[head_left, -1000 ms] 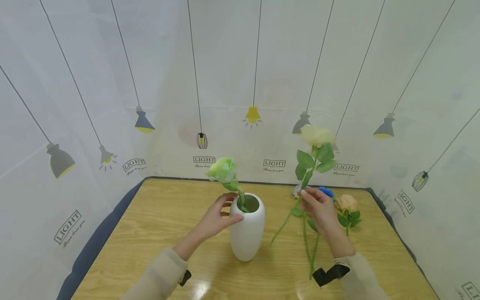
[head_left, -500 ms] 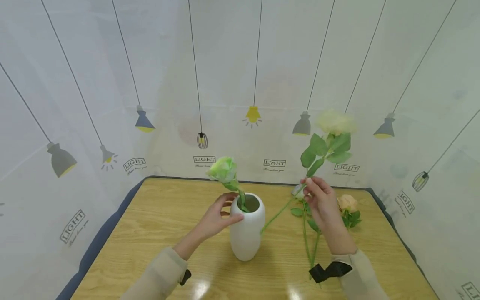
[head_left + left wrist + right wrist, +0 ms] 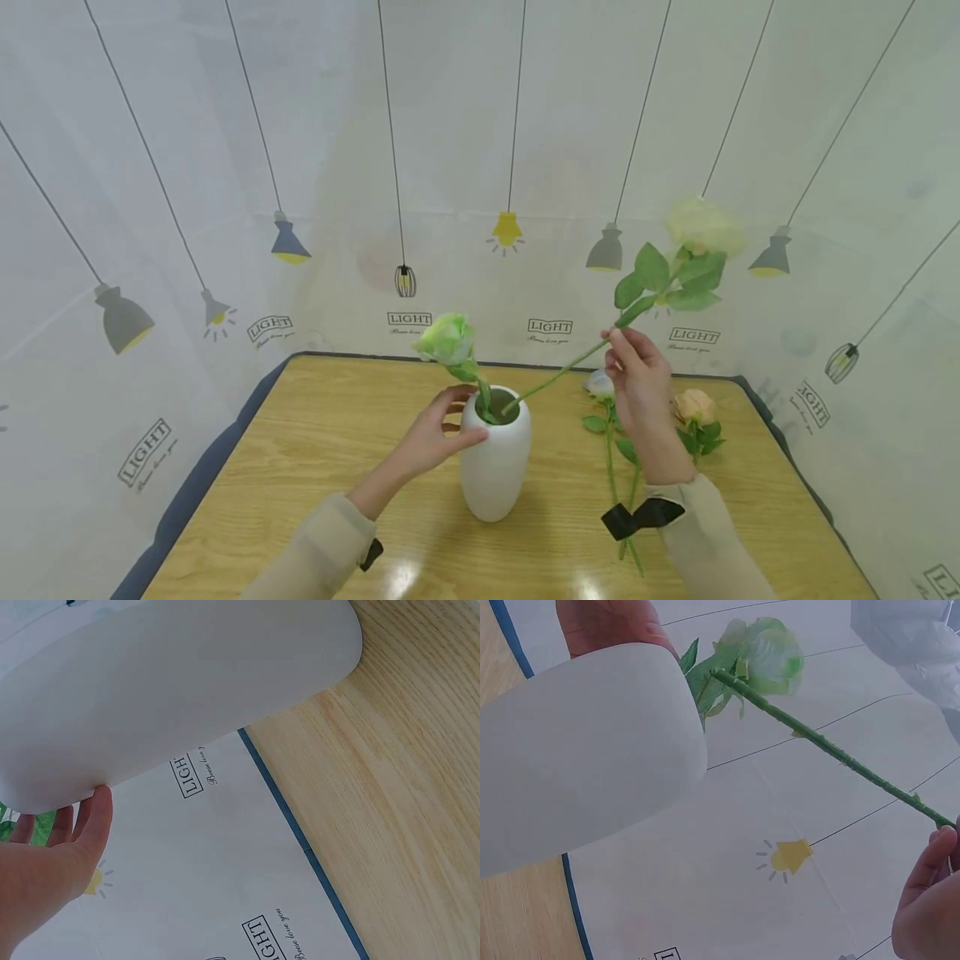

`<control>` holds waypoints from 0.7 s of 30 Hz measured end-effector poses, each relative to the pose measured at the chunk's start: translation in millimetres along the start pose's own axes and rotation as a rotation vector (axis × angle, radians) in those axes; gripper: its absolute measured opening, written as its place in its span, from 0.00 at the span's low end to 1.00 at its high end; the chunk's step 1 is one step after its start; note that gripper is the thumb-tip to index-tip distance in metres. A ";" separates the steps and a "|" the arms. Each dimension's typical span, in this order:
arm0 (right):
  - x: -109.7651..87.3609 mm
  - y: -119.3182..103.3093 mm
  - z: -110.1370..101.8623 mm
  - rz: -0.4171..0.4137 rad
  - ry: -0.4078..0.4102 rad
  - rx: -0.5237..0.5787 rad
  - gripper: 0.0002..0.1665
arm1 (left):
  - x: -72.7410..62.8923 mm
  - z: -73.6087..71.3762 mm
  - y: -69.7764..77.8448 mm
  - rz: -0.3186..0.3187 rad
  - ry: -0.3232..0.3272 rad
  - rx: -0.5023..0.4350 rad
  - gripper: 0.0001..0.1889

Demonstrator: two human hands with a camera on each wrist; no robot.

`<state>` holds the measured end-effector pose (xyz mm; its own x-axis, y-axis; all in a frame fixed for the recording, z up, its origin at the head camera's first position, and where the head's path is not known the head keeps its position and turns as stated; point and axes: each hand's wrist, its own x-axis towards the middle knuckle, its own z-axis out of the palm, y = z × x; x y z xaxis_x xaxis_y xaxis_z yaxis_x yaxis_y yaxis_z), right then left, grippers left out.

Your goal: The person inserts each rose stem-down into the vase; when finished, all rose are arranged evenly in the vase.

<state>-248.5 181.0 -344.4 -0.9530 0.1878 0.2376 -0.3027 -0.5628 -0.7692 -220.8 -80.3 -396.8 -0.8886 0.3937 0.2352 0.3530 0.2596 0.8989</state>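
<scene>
A white vase (image 3: 493,479) stands upright on the table, with a pale green rose (image 3: 447,340) leaning left out of its mouth. My left hand (image 3: 431,433) grips the vase near its rim, thumb in front and fingers round the far left side. In the left wrist view its fingertips (image 3: 101,796) touch the vase wall. My right hand (image 3: 641,379) pinches the stem of a cream-white rose (image 3: 702,227) just below its leaves. This rose tilts up to the right, its stem's lower end at the vase mouth. The right wrist view shows the bare green stem (image 3: 832,748) slanting toward the vase.
Right of the vase, a whitish flower (image 3: 599,384) and a peach rose (image 3: 696,407) lie on the wooden table (image 3: 300,467), their stems toward the front. A backdrop (image 3: 450,167) printed with lamps rises behind the table's dark edge.
My right hand has lifted the cream-white rose up and tilted it rightward. Its stem end has come from over the table, right of the vase, to the vase mouth. My left hand has stayed still.
</scene>
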 end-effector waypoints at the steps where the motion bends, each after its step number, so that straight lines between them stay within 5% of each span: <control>1: 0.9 1.2 1.0 -0.013 0.008 -0.014 0.05 | 0.0 0.1 -0.1 0.001 0.000 0.001 0.29; 13: 2.3 22.4 8.8 -0.128 -0.030 -0.437 0.05 | 0.2 -0.2 0.6 -0.006 -0.002 -0.003 0.30; 21: -1.6 33.3 17.4 -0.125 -0.073 -0.568 0.12 | -0.2 -0.6 1.7 -0.016 -0.008 -0.002 0.30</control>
<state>-257.2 148.0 -360.0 -0.9150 0.1573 0.3716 -0.3788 -0.0169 -0.9253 -220.1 -80.4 -395.1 -0.8917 0.3967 0.2179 0.3382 0.2641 0.9032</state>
